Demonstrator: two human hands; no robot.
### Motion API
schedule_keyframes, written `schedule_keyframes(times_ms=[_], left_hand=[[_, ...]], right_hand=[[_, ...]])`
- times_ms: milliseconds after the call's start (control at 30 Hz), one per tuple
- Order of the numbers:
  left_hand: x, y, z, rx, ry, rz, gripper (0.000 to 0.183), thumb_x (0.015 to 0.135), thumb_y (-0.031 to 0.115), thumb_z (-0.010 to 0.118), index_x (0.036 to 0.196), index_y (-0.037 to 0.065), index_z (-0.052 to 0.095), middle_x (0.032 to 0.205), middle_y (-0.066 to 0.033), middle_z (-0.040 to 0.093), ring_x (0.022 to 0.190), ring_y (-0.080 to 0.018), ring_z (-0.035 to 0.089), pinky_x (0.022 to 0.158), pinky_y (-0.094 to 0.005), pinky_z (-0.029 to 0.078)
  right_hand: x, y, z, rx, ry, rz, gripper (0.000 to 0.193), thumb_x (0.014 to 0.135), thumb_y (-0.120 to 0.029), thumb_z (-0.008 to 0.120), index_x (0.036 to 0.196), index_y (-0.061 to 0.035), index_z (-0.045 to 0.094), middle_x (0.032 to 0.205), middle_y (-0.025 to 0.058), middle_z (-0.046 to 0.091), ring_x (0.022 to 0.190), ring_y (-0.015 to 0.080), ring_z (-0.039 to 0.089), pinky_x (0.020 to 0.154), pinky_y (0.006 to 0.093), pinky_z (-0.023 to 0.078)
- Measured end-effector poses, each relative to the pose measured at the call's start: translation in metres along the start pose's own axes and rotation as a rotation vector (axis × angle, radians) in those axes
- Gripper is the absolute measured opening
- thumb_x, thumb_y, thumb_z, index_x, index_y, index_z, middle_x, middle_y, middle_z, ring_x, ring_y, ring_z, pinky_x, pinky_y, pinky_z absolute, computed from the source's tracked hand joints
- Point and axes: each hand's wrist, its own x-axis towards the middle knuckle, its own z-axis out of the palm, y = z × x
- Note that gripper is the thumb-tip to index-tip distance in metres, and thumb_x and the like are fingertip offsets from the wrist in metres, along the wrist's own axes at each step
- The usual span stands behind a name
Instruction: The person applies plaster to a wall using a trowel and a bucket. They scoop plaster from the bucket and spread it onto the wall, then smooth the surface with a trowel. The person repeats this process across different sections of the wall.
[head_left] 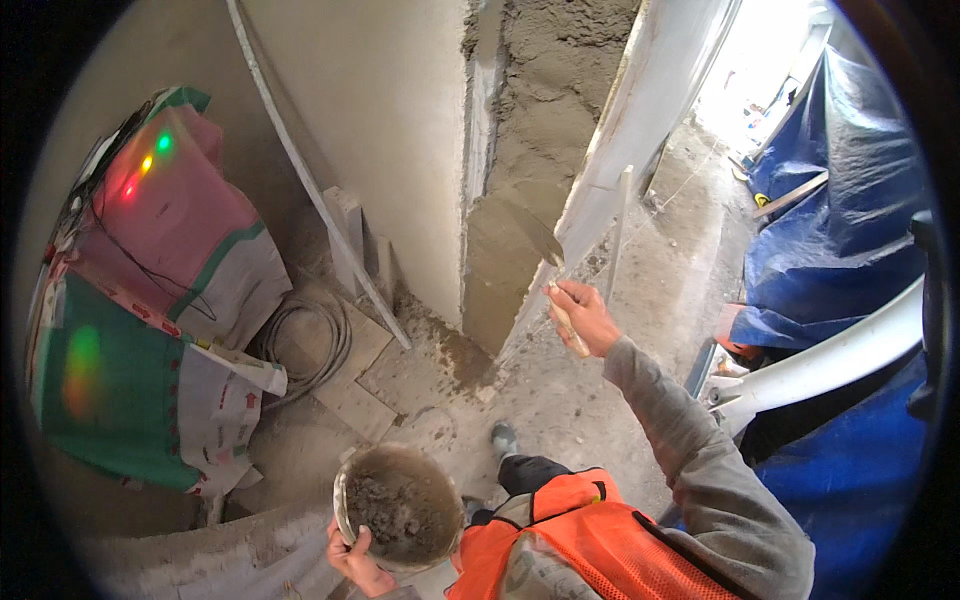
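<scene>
My right hand point(590, 318) is closed round the pale handle of a trowel point(538, 236), its blade lying against the wet mortar point(553, 105) on a narrow wall strip. The mortar is rough higher up and smoother lower down, around and below the blade. At the lower left, my left hand point(358, 565) grips the rim of a round bucket point(341, 498), thumb over the edge. Inside the bucket is grey, lumpy mortar point(400, 508). Straight edging boards point(592, 195) border the strip on its right, and a pale finished wall point(400, 130) adjoins it on the left.
A long thin pole point(300, 165) leans on the left wall beside blocks point(345, 235). Coiled hose point(340, 340) lies on the dusty floor near a stack under green and white sheeting point(120, 380). Blue tarpaulin point(850, 200) and a white curved pipe point(840, 365) are at right.
</scene>
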Motion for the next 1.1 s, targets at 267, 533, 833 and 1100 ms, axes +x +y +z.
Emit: schedule_keyframes(times_ms=[267, 533, 833, 1100], left_hand=[[0.033, -0.019, 0.005, 0.07, -0.064, 0.098, 0.027, 0.077, 0.001, 0.085, 0.091, 0.01, 0.064, 0.092, -0.0014, 0.062, 0.086, -0.0163, 0.057, 0.08, -0.0323, 0.048], [0.043, 0.004, 0.049, 0.089, -0.1, 0.066, 0.04, 0.076, -0.005, 0.077, 0.114, 0.002, 0.066, 0.106, -0.0039, 0.067, 0.096, -0.0177, 0.062, 0.09, -0.0335, 0.049], [0.009, 0.07, 0.08, -0.205, -0.319, 0.029, 0.035, 0.075, -0.007, 0.075, 0.11, -0.004, 0.073, 0.121, -0.0067, 0.07, 0.104, -0.0192, 0.065, 0.098, -0.0329, 0.048], [0.021, 0.09, 0.082, -0.064, -0.281, 0.205, 0.018, 0.074, -0.004, 0.078, 0.09, -0.006, 0.072, 0.122, -0.0065, 0.07, 0.102, -0.0137, 0.06, 0.092, -0.0292, 0.044]], right_hand=[[-0.075, -0.02, -0.049, 0.1, -0.048, 0.032, 0.036, 0.112, -0.034, 0.056, 0.127, -0.0023, 0.065, 0.078, 0.0021, 0.062, 0.05, 0.0106, 0.057, 0.043, 0.0292, 0.047], [-0.166, 0.027, 0.028, -0.062, -0.192, -0.287, 0.029, 0.113, -0.031, 0.053, 0.125, -0.0093, 0.066, 0.086, 0.0048, 0.068, 0.08, 0.0168, 0.069, 0.07, 0.0394, 0.058], [-0.177, 0.07, 0.169, -1.349, -0.514, -0.577, 0.027, 0.092, -0.019, 0.063, 0.109, 0.0011, 0.07, 0.089, 0.019, 0.075, 0.085, 0.04, 0.077, 0.075, 0.0505, 0.062], [-0.222, 0.05, 0.159, -1.255, -1.095, -0.435, 0.028, 0.095, -0.021, 0.061, 0.113, -0.003, 0.071, 0.093, 0.0226, 0.075, 0.093, 0.0412, 0.076, 0.076, 0.0525, 0.061]])
